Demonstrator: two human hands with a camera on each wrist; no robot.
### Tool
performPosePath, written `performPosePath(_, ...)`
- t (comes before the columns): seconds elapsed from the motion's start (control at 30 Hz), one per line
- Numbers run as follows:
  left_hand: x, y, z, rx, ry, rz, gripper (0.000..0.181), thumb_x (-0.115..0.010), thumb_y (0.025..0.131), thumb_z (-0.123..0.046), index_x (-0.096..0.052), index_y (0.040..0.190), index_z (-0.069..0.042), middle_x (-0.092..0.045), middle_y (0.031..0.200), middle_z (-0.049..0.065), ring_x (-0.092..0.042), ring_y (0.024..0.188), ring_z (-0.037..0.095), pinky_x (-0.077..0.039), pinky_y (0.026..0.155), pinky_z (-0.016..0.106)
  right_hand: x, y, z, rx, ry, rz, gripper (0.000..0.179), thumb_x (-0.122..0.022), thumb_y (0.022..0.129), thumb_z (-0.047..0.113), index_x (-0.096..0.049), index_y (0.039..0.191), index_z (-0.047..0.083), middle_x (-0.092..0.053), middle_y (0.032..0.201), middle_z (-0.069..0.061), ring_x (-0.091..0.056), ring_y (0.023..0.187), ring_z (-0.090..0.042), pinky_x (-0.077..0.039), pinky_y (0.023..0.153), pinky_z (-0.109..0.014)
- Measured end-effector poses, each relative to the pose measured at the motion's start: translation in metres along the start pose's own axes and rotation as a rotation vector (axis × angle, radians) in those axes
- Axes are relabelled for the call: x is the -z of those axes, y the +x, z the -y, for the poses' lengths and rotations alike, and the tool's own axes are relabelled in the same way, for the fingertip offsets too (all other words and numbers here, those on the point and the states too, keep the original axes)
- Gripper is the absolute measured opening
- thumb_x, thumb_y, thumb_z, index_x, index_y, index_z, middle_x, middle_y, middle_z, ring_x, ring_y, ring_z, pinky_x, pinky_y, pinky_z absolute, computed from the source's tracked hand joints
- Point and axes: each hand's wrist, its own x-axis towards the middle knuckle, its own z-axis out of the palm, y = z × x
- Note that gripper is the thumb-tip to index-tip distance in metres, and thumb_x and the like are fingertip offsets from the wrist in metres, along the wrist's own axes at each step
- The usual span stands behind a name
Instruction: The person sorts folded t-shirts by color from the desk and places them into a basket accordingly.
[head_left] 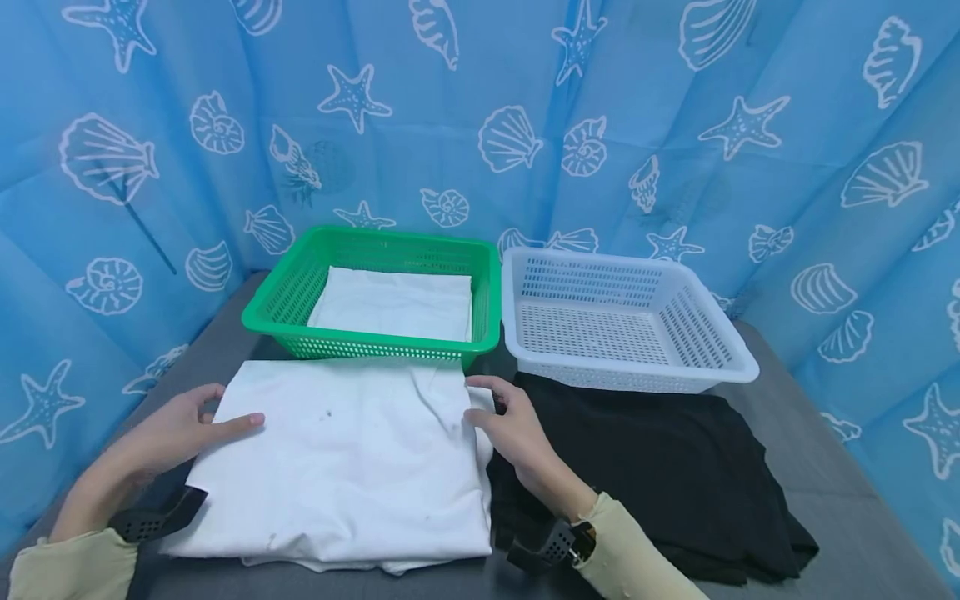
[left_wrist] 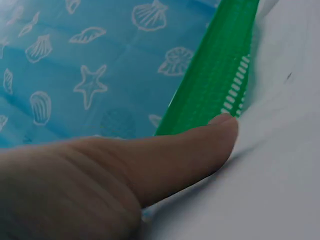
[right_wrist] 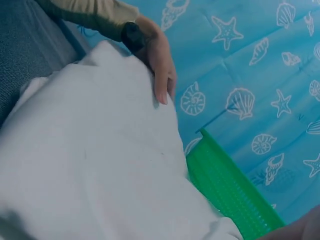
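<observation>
A folded white cloth (head_left: 337, 467) lies flat in front of the person, creased near its upper right corner. At its left edge the left hand (head_left: 176, 425) grips it, the thumb laid on top and the other fingers at or behind the edge, partly hidden. The left thumb (left_wrist: 200, 147) also shows large in the left wrist view. Along the right edge the right hand (head_left: 517, 425) holds the cloth between thumb and fingers; the fingers' undersides are hidden. In the right wrist view the cloth (right_wrist: 100, 150) sags toward the camera.
Behind the cloth stands a green basket (head_left: 480, 333) with a folded white piece (head_left: 397, 304) inside. A white basket (head_left: 637, 375) is to its right. Folded black cloth (head_left: 645, 475) lies on the grey surface (head_left: 817, 467) beside the right hand. A blue shell-print curtain (head_left: 450, 108) hangs behind.
</observation>
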Motion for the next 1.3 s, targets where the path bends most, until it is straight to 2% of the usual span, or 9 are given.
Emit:
performPosePath(0.13,-0.006,-0.002,-0.005,-0.226,-0.080,-0.047,0.104,-0.068,0.093,-0.042,0.008,0.158,-0.015,-0.017,0.155,0.028,-0.028,0.134,0.052,-0.034,0.094,0.071,0.003,-0.001,0.001,0.025,-0.003,0.023,0.041,-0.067,0.090,0.007,-0.064,0.131,0.012,-0.059,0.124,-0.011,-0.055,0.110,-0.027,-0.045,0.093,-0.049)
performPosePath(0.2,-0.007,-0.005,-0.007,-0.308,-0.093,-0.055,0.090,-0.067,0.095,-0.039,-0.006,0.160,-0.027,-0.007,0.161,0.018,-0.024,0.135,0.051,-0.037,0.092,0.069,0.004,0.000,0.002,0.053,0.023,0.040,0.043,-0.068,0.090,0.007,-0.064,0.132,0.013,-0.062,0.119,-0.011,-0.059,0.104,-0.024,-0.048,0.089,-0.046)
performPosePath(0.3,-0.007,-0.009,-0.006,-0.369,-0.103,0.033,0.057,-0.062,0.098,-0.034,-0.042,0.151,-0.027,-0.037,0.152,0.011,-0.045,0.116,0.037,-0.046,0.077,0.051,0.007,0.000,0.003,0.079,0.019,0.109,0.047,-0.072,0.089,0.009,-0.063,0.134,0.015,-0.060,0.119,-0.010,-0.057,0.096,-0.021,-0.048,0.080,-0.037)
performPosePath(0.37,-0.009,-0.009,-0.006,-0.375,-0.063,0.083,0.045,-0.061,0.098,-0.036,-0.056,0.142,-0.024,-0.048,0.144,0.011,-0.049,0.109,0.034,-0.047,0.072,0.046,0.009,0.001,0.003,0.078,-0.015,0.174,0.049,-0.074,0.088,0.012,-0.063,0.135,0.017,-0.057,0.124,-0.009,-0.054,0.095,-0.022,-0.046,0.078,-0.035)
performPosePath(0.43,-0.012,-0.008,-0.007,-0.379,-0.041,0.097,0.045,-0.063,0.097,-0.037,-0.059,0.139,-0.020,-0.050,0.143,0.013,-0.045,0.124,0.039,-0.045,0.086,0.056,0.011,0.001,0.002,0.073,-0.049,0.237,0.052,-0.076,0.086,0.015,-0.062,0.136,0.020,-0.053,0.132,-0.007,-0.052,0.101,-0.024,-0.046,0.079,-0.036)
performPosePath(0.6,-0.017,-0.006,-0.010,-0.338,0.024,0.008,0.054,-0.067,0.092,-0.044,-0.060,0.138,-0.016,-0.047,0.144,0.020,-0.034,0.134,0.047,-0.035,0.094,0.069,0.007,0.001,-0.001,0.083,0.044,0.325,0.059,-0.078,0.085,0.015,-0.058,0.140,0.026,-0.043,0.145,-0.006,-0.045,0.125,-0.028,-0.045,0.095,-0.046)
performPosePath(0.77,-0.017,-0.008,-0.013,-0.366,0.007,-0.048,0.056,-0.069,0.092,-0.042,-0.057,0.141,-0.016,-0.048,0.145,0.017,-0.031,0.136,0.048,-0.032,0.094,0.071,0.000,-0.002,-0.002,0.003,0.177,0.265,0.061,-0.078,0.082,0.005,-0.060,0.138,0.019,-0.034,0.152,-0.009,-0.034,0.137,-0.028,-0.033,0.107,-0.049)
performPosePath(0.97,-0.015,-0.012,-0.015,-0.406,-0.069,-0.115,0.053,-0.070,0.092,-0.038,-0.057,0.142,-0.024,-0.050,0.144,0.008,-0.029,0.138,0.043,-0.028,0.096,0.072,0.003,-0.006,0.007,-0.085,0.123,0.174,0.051,-0.079,0.081,0.007,-0.065,0.130,0.012,-0.038,0.150,-0.012,-0.034,0.135,-0.030,-0.031,0.107,-0.053)
performPosePath(1.3,-0.013,-0.009,-0.012,-0.373,-0.062,-0.017,0.053,-0.067,0.094,-0.039,-0.056,0.142,-0.022,-0.045,0.147,0.014,-0.025,0.139,0.046,-0.028,0.095,0.072,0.013,0.000,0.006,-0.213,0.317,0.488,0.053,-0.073,0.088,0.008,-0.058,0.138,0.011,-0.042,0.146,-0.010,-0.057,0.114,-0.026,-0.049,0.092,-0.043)
